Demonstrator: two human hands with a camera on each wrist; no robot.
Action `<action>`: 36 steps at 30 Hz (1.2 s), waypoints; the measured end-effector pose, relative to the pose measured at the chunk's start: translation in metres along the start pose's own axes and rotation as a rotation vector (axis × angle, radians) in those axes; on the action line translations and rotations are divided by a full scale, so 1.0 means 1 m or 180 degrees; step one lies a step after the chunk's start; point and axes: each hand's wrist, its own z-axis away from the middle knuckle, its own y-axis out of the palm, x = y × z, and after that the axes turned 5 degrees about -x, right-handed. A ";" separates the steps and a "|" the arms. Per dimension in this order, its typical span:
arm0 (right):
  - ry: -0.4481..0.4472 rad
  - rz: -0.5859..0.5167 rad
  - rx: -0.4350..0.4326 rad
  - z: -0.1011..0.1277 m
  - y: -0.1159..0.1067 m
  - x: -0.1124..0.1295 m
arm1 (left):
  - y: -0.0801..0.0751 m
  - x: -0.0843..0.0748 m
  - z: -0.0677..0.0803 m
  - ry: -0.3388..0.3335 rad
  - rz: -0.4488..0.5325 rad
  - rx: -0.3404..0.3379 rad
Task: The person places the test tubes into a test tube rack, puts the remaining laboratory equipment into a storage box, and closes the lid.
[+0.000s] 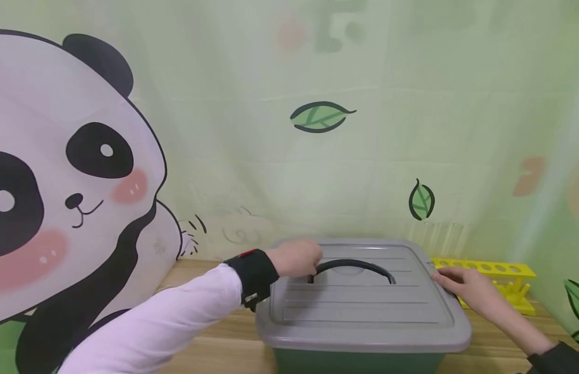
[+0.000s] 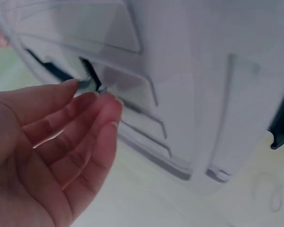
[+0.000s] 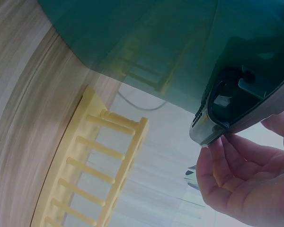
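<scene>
A dark green storage box (image 1: pixel 355 363) with a grey lid (image 1: pixel 359 311) stands on the wooden table. A black arched handle (image 1: pixel 359 265) lies across the lid's top. My left hand (image 1: pixel 299 259) rests at the handle's left end. In the left wrist view its fingers (image 2: pixel 85 109) are nearly straight and their tips touch the lid (image 2: pixel 203 71) beside the handle's base (image 2: pixel 52 71). My right hand (image 1: pixel 458 283) lies on the lid's right edge. In the right wrist view its fingertips (image 3: pixel 222 146) touch the side latch (image 3: pixel 217 109) on the green box (image 3: pixel 156 42).
A yellow test tube rack (image 1: pixel 500 270) stands just behind and to the right of the box, also seen in the right wrist view (image 3: pixel 99 156). Clear tubes (image 1: pixel 441 236) stand in it. A panda backdrop (image 1: pixel 74 182) closes off the back. Bare wooden table (image 1: pixel 214 348) lies left of the box.
</scene>
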 end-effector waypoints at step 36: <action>0.1044 -0.1647 0.0373 0.013 0.014 -0.010 | 0.097 0.013 0.118 -0.1912 0.5284 -0.1283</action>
